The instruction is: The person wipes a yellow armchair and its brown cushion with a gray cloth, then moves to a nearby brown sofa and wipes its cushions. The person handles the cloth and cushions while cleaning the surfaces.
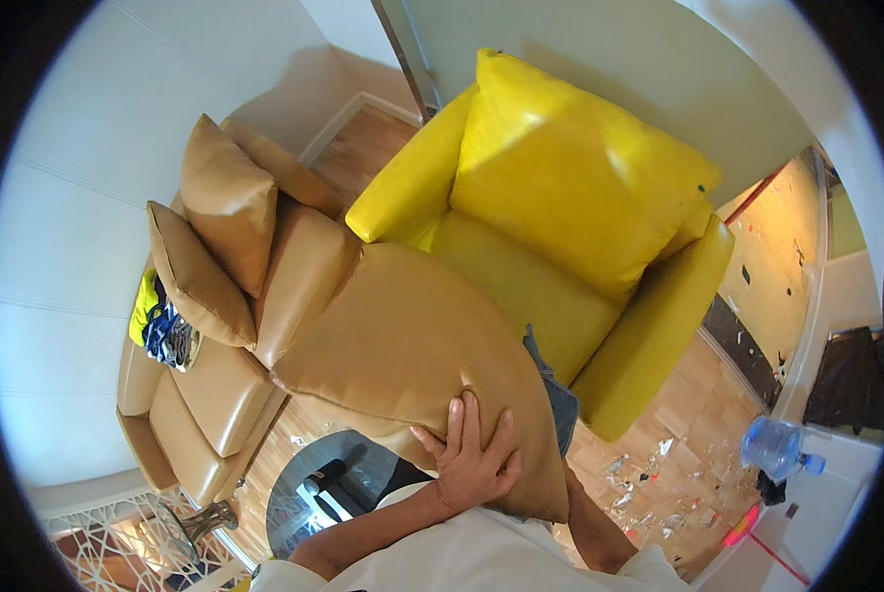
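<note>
A large tan leather cushion [419, 333] is held up against the front of my body. My left hand [475, 459] lies spread on its near face, fingers apart and pressing into the leather. Of my right arm only the forearm [597, 518] shows; the hand is hidden behind the cushion's lower right corner, where a piece of grey-blue cloth [560, 407] hangs beside it. Beyond the cushion stands a yellow leather armchair [523, 274] with a yellow back cushion [567, 163] leaning in it.
At left a tan sofa [205, 399] bears two tan cushions [227, 200] and folded clothes [168, 333]. A round glass table [286, 488] stands below. Scraps litter the wooden floor [656, 473] at right, near a blue water bottle [771, 448] and a pink broom [741, 525].
</note>
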`<state>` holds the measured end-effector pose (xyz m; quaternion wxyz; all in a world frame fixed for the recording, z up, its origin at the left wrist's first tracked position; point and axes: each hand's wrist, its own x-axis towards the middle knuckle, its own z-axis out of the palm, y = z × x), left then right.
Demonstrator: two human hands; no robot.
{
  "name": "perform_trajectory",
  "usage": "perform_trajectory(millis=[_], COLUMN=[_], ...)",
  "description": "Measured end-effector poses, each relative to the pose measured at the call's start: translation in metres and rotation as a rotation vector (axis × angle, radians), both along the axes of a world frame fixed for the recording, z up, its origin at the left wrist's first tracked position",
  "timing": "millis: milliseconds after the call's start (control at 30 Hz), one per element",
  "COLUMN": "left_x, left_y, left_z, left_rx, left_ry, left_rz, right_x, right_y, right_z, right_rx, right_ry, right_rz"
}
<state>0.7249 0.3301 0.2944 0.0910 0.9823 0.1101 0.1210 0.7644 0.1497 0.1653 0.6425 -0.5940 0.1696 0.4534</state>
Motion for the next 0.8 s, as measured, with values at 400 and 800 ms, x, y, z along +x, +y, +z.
perform_trajectory(millis=[400,800], left_x=[0.021,-0.004], left_y=[0.136,0.180], left_z=[0.042,0.021], left_rx=[-0.258,-0.116], left_ry=[0.002,-0.334], left_rz=[-0.210,0.156], right_x=[-0.039,0.062], right_y=[0.120,0.193], right_z=[0.047,0.013], right_rx=[0.260,0.384], right_ry=[0.042,-0.891], right_rz=[-0.135,0.196])
